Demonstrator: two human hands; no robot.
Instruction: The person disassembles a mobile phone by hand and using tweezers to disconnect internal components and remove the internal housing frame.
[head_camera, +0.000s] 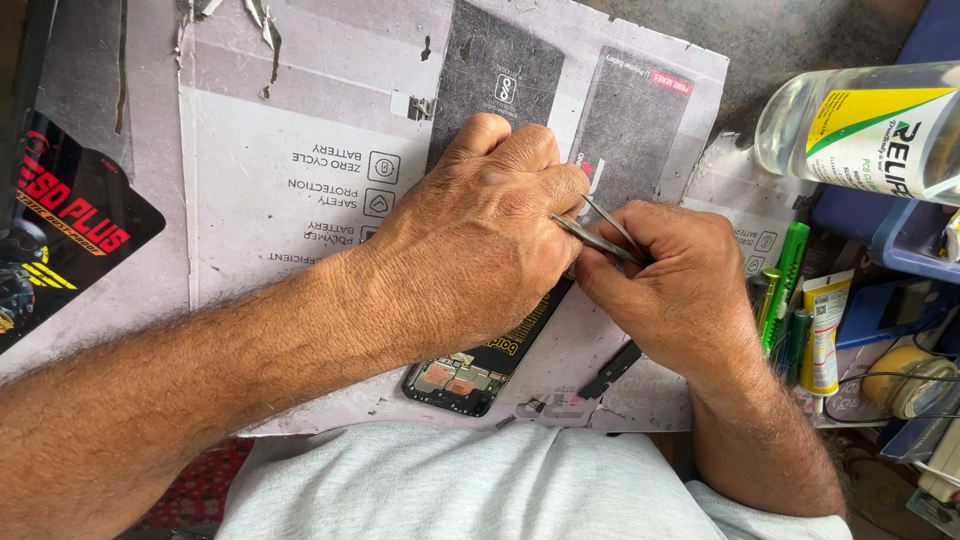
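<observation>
On the worn paper mat at centre of the surface lay an opened phone, back cover off, circuit boards & battery exposed at its near end; most of its body was hidden under the left hand. Left hand's fingers were curled & pressed down over the phone, steadying it. Right hand pinched a pair of metal tweezers, tips aimed in under the left hand; what the tips gripped could not be told.

Risk (judged): metal tips near a bare battery & boards, so a slip could puncture, short or scratch; with the work point hidden, any small part could spring off onto the cluttered mat. A small dark strip lay loose just beside the phone.

Containers: clear plastic bottle on its side at upper right, approx. part-full of clear liquid; a tipped bottle could leak if the cap was loose. Small glue tube & green pens lay near the right wrist.
</observation>
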